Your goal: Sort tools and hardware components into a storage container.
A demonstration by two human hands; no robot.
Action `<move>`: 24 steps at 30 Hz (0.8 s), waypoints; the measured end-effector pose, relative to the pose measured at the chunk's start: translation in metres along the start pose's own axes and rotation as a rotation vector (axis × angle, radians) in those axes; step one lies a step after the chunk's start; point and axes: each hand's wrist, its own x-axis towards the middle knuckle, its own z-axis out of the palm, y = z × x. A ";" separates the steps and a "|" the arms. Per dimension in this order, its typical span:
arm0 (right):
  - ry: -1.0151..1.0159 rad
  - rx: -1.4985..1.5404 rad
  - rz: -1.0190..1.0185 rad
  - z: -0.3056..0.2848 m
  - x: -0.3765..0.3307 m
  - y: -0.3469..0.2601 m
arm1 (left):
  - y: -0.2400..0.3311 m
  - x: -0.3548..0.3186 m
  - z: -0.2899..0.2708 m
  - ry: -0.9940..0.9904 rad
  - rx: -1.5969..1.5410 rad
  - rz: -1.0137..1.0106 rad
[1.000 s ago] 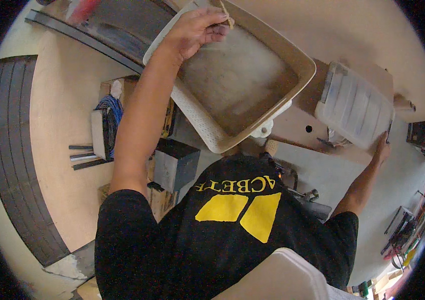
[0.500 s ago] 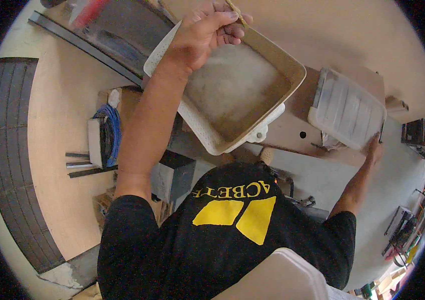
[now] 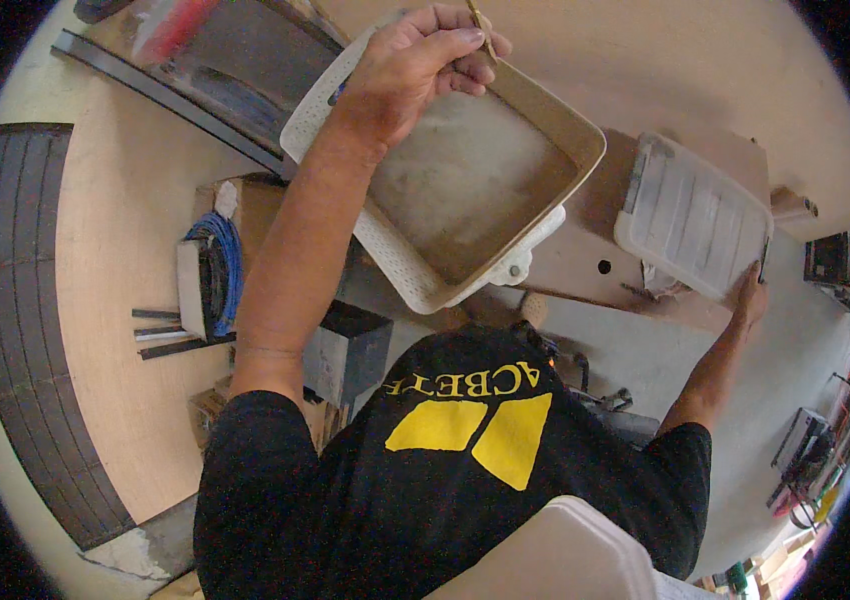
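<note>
Left hand [image 3: 415,65] was up high, fingers pinched on a thin stick [image 3: 482,30] at the far rim of the white tray [image 3: 415,290], which sat tilted, probably so its dusty tan floor faced the person. Right hand [image 3: 748,297], far right, lay against the near edge of a ribbed white lid [image 3: 695,225] on the brown surface [image 3: 585,265]; its fingers, I couldn't tell. Left, a blue cable coil [image 3: 225,260]; below the tray, a dark box [image 3: 345,350].

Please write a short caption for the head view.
Left hand pinches thin stick over dusty tray; right hand touches ribbed lid.
</note>
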 end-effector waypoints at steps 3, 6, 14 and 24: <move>-0.026 0.081 -0.036 0.002 0.004 0.008 | -0.006 -0.003 0.003 0.137 0.332 -0.081; 0.031 0.001 -0.143 -0.001 0.026 0.035 | -0.027 -0.003 -0.022 0.001 0.900 -0.265; -0.366 0.144 0.013 -0.052 0.006 0.011 | -0.006 0.004 0.029 -0.069 0.970 -0.137; -0.007 0.638 0.047 0.013 -0.114 0.066 | -0.111 0.138 0.224 -0.559 1.210 0.118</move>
